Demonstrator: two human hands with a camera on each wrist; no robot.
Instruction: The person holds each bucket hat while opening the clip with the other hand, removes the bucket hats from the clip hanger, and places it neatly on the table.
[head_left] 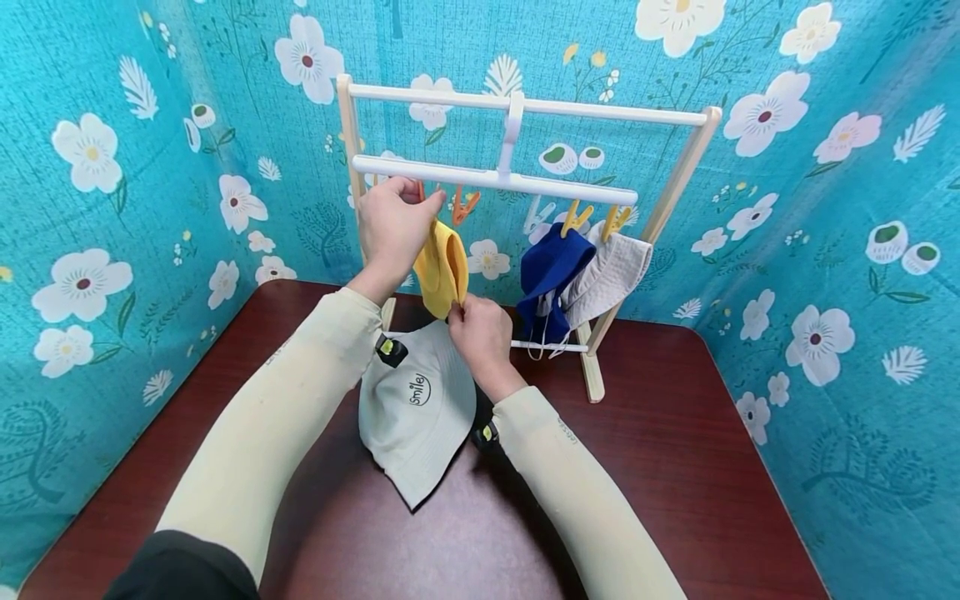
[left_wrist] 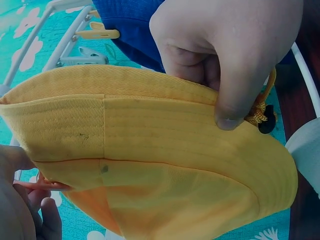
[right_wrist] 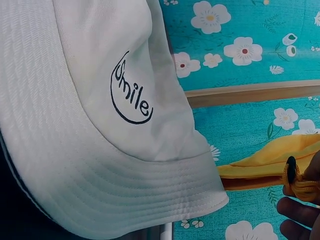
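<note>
A yellow bucket hat [head_left: 441,267] hangs below the white hanger bar at its left end. Against the hat's upper edge, my left hand [head_left: 393,225] pinches an orange clothespin [left_wrist: 47,185], whose tip meets the cloth in the left wrist view. My right hand [head_left: 483,337] grips the lower end of the hat's brim between thumb and fingers. By that hand are the hat's yellow cord [right_wrist: 302,187] and black toggle [right_wrist: 291,170]. Beneath both hands lies a pale grey bucket hat [head_left: 420,400] with "Smile" printed on it.
A wooden rack [head_left: 682,175] carries the hanger bar [head_left: 450,172]. A blue hat [head_left: 551,267] and a whitish hat [head_left: 611,279] hang at right from yellow clothespins [head_left: 576,218]. Another orange clothespin [head_left: 465,206] and a pale one [head_left: 537,215] hang between. Floral cloth surrounds the dark red table [head_left: 660,467].
</note>
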